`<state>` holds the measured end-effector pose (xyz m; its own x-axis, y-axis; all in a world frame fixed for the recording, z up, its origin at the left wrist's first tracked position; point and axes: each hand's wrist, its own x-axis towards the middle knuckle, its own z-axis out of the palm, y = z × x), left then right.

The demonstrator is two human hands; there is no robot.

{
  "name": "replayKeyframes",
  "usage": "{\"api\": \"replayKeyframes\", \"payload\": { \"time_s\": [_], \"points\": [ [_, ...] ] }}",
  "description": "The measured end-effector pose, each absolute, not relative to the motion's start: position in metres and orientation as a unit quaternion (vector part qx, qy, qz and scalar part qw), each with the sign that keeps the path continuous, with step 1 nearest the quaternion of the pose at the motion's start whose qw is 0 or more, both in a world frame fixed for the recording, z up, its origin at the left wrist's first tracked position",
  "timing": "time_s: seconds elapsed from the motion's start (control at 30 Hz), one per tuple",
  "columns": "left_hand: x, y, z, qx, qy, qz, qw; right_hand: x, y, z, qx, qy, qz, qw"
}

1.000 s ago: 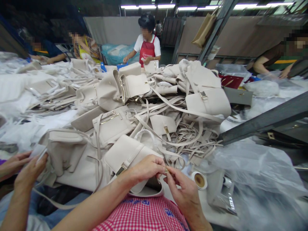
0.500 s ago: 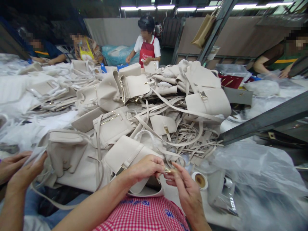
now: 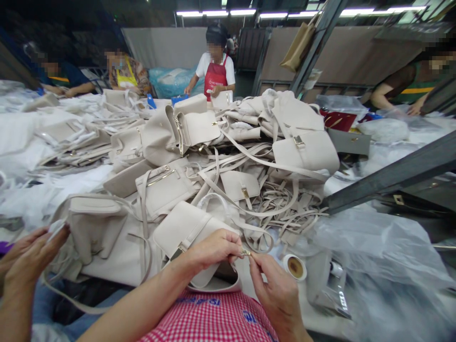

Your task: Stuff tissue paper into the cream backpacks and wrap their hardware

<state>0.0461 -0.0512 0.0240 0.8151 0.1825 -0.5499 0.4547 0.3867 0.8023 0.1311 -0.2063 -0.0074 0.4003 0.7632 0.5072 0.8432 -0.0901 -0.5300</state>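
My left hand (image 3: 223,244) is closed in a pinch around a small gold-coloured metal fitting (image 3: 245,253), whose exact kind is too small to tell. Its other end sits at the fingertips of my right hand (image 3: 276,280), also closed in a pinch. Both hands are above the near edge of the table, in front of my red checked apron (image 3: 210,318). Under my left forearm lies a beige handbag (image 3: 185,223) with a flap and a metal buckle. A light strap (image 3: 261,240) loops just behind the fitting.
Beige bags and straps (image 3: 288,209) are heaped across the table. Right of my hands are a tape roll (image 3: 295,267), a tape dispenser (image 3: 338,287) and clear plastic sheets (image 3: 388,256). A grey metal beam (image 3: 392,175) slants in. A co-worker's hands (image 3: 35,251) work at left; others stand beyond.
My right hand's fingers have closed from a spread pose into a pinch at the fitting's end. My left hand stays about where it was. The neighbouring co-worker's hands shifted slightly.
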Motion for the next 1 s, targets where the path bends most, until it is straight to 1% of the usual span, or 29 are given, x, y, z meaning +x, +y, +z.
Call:
{"api": "replayKeyframes", "payload": {
  "time_s": [0.13, 0.27, 0.33, 0.4, 0.47, 0.6, 0.67, 0.7, 0.77, 0.8, 0.83, 0.87, 0.93, 1.0],
  "points": [
    [0.047, -0.051, 0.025, 0.552, 0.295, -0.083, 0.775, 0.132, -0.205, -0.009, -0.764, -0.546, -0.128, 0.319],
    [0.047, -0.05, 0.023, 0.556, 0.285, -0.086, 0.776, 0.135, -0.202, -0.008, -0.77, -0.564, -0.146, 0.259],
    [0.047, -0.049, 0.022, 0.561, 0.284, -0.086, 0.773, 0.137, -0.2, -0.009, -0.772, -0.565, -0.15, 0.251],
    [0.046, -0.049, 0.02, 0.57, 0.285, -0.088, 0.766, 0.141, -0.197, -0.01, -0.776, -0.552, -0.153, 0.264],
    [0.044, -0.049, 0.019, 0.573, 0.281, -0.093, 0.764, 0.146, -0.196, -0.012, -0.782, -0.532, -0.133, 0.295],
    [0.043, -0.049, 0.021, 0.549, 0.268, -0.09, 0.786, 0.154, -0.197, -0.011, -0.815, -0.425, -0.018, 0.394],
    [0.042, -0.047, 0.023, 0.543, 0.266, -0.087, 0.792, 0.157, -0.206, -0.013, -0.823, -0.392, 0.057, 0.408],
    [0.042, -0.046, 0.023, 0.542, 0.268, -0.085, 0.792, 0.159, -0.213, -0.016, -0.821, -0.405, 0.103, 0.389],
    [0.041, -0.044, 0.022, 0.545, 0.275, -0.082, 0.788, 0.163, -0.232, -0.028, -0.815, -0.464, 0.178, 0.296],
    [0.04, -0.044, 0.021, 0.548, 0.28, -0.079, 0.785, 0.166, -0.243, -0.036, -0.817, -0.49, 0.192, 0.236],
    [0.04, -0.043, 0.021, 0.551, 0.281, -0.075, 0.782, 0.168, -0.254, -0.045, -0.828, -0.499, 0.179, 0.181],
    [0.04, -0.043, 0.02, 0.556, 0.279, -0.074, 0.779, 0.171, -0.264, -0.054, -0.846, -0.491, 0.144, 0.149],
    [0.038, -0.044, 0.021, 0.568, 0.265, -0.077, 0.775, 0.176, -0.279, -0.068, -0.871, -0.467, 0.075, 0.133],
    [0.033, -0.045, 0.027, 0.581, 0.255, -0.077, 0.769, 0.176, -0.286, -0.071, -0.877, -0.457, 0.062, 0.133]
  ]
}}
